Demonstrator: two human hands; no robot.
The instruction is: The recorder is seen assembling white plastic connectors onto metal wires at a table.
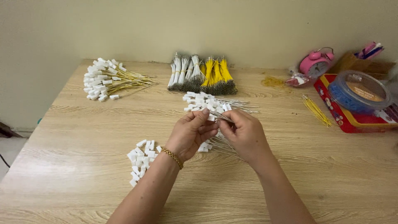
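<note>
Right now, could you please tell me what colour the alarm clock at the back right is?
Pink, seen in the head view: the alarm clock.

The setting is a home work surface used for small hand-assembly: a wood-grain table (pixel 83 166) stands against a plain painted wall (pixel 166 25). Sorted stock lies on it: bundled white and yellow wires (pixel 202 75), a heap of loose white connectors (pixel 141 159) and a batch of yellow-wired connectors (pixel 108 79). Household items occupy the right-hand end: a pink alarm clock (pixel 316 63), a round lidded plastic tub (pixel 360 92) and a red tray (pixel 352 120).
</note>
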